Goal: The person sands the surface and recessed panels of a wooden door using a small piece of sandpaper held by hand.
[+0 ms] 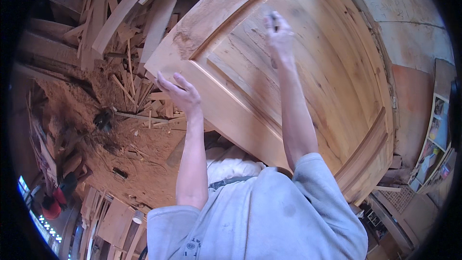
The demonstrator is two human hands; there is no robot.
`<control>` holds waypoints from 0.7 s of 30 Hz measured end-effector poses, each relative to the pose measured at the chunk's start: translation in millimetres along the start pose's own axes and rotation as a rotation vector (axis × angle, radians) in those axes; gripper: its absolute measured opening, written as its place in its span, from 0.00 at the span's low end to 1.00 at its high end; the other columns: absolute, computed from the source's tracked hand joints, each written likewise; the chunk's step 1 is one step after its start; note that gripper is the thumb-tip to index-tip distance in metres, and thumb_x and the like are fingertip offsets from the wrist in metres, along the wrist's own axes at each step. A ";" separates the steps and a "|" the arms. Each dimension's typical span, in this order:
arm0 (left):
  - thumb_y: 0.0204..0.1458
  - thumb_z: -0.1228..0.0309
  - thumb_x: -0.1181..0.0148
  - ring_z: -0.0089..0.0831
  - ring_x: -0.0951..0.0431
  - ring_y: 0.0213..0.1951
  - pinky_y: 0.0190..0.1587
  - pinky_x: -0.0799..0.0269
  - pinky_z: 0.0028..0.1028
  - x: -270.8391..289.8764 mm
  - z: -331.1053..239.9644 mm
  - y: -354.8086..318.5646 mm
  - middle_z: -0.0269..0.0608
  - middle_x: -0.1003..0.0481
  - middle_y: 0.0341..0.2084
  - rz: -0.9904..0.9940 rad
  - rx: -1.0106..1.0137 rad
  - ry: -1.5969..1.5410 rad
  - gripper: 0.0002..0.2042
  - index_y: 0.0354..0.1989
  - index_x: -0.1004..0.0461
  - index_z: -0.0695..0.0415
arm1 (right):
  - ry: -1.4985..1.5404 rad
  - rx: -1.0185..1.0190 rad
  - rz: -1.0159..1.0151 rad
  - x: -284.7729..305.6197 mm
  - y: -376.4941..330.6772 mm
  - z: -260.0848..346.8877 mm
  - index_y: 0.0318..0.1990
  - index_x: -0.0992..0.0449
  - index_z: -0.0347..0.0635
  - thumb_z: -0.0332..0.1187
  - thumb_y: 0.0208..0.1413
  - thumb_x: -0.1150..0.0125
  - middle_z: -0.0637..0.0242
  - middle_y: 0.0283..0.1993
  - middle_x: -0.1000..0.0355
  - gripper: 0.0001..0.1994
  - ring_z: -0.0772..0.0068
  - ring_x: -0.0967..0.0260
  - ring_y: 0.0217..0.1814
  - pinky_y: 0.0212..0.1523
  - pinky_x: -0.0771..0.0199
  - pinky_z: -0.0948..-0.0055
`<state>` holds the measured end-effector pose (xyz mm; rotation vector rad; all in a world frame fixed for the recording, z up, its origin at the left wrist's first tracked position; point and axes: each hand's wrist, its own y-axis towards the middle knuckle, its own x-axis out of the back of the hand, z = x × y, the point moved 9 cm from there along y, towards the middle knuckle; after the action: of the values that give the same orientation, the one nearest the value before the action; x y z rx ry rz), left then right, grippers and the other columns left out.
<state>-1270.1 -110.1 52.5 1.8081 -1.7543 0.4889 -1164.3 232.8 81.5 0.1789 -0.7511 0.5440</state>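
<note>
A large wooden panelled door [308, 82] lies in front of me, with a raised frame around its inner panel. Over that panel my right hand [280, 36] is closed on a small dark-and-grey hand tool [270, 14]. Blur keeps its exact kind from showing. My left hand [182, 94] hovers by the door's near left corner, fingers apart, with nothing in it. Whether its fingertips touch the edge, I cannot tell.
Scrap boards and offcuts [130, 24] pile up at the far left. Sawdust covers the floor [130, 151]. Timber sheets [113, 224] lean at lower left, near a red object [52, 207]. A shelf unit [430, 135] stands at the right, and pale sheets [409, 33] lie beyond the door.
</note>
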 end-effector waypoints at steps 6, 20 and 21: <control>0.69 0.54 0.60 0.65 0.42 0.67 0.67 0.40 0.53 1.9 16.1 0.7 0.72 0.47 0.65 -0.030 -0.041 0.055 0.31 0.68 0.49 0.71 | 0.263 -0.352 0.029 121.3 -77.3 -127.4 0.65 0.29 0.45 0.45 0.65 0.40 0.65 0.32 0.30 0.24 0.83 0.38 0.20 0.18 0.39 0.77; 0.68 0.48 0.61 0.60 0.44 0.68 0.69 0.43 0.49 -4.4 19.2 -3.2 0.69 0.49 0.68 -0.002 -0.040 0.056 0.36 0.69 0.50 0.72 | -0.072 -0.651 -0.306 309.4 -417.6 -304.1 0.68 0.33 0.43 0.42 0.66 0.41 0.68 0.34 0.30 0.26 0.82 0.37 0.21 0.21 0.36 0.77; 0.68 0.48 0.61 0.58 0.44 0.69 0.69 0.43 0.48 -3.7 19.0 -3.7 0.68 0.49 0.68 -0.008 -0.048 -0.028 0.36 0.69 0.50 0.72 | -0.169 -0.504 -0.274 310.5 -418.8 -312.9 0.69 0.34 0.44 0.42 0.67 0.42 0.68 0.35 0.29 0.27 0.81 0.35 0.23 0.24 0.34 0.77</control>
<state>-1269.1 -119.1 35.0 1.7965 -1.7621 0.4163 -568.7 110.6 84.3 -0.1418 -0.9869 0.0689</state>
